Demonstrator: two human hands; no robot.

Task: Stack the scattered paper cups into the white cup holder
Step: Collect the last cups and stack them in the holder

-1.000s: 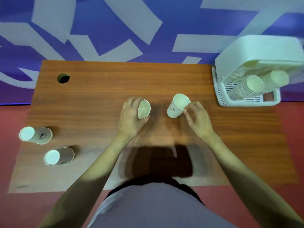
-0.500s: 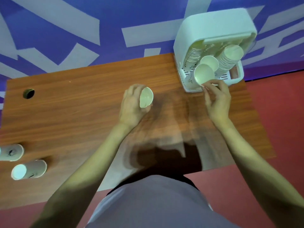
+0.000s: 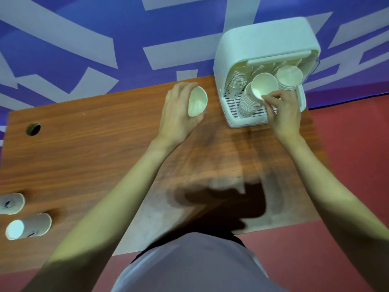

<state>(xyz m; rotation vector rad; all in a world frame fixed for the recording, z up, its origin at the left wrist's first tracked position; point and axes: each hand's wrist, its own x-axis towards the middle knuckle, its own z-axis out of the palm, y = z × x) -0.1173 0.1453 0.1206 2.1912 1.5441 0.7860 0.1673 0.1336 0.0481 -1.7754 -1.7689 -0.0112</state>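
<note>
The white cup holder (image 3: 261, 36) stands at the table's far right corner with several stacks of paper cups inside. My right hand (image 3: 283, 110) pinches the rim of a paper cup (image 3: 264, 85) that sits on top of the front stack (image 3: 249, 101) in the holder. My left hand (image 3: 179, 111) grips another paper cup (image 3: 197, 101) just left of the holder, its mouth facing right. Two more paper cups lie on their sides at the table's left edge, one at the near left (image 3: 28, 226) and one partly cut off (image 3: 11, 203).
The wooden table (image 3: 94, 148) has a round cable hole (image 3: 33, 129) at its far left. A purple and white patterned wall rises behind it. Red floor shows to the right and in front. My shadow falls on the table's near middle.
My right hand has carried its cup from the table's middle to the holder and set it onto the front stack. My left hand has moved right with its cup. The view swung right.
</note>
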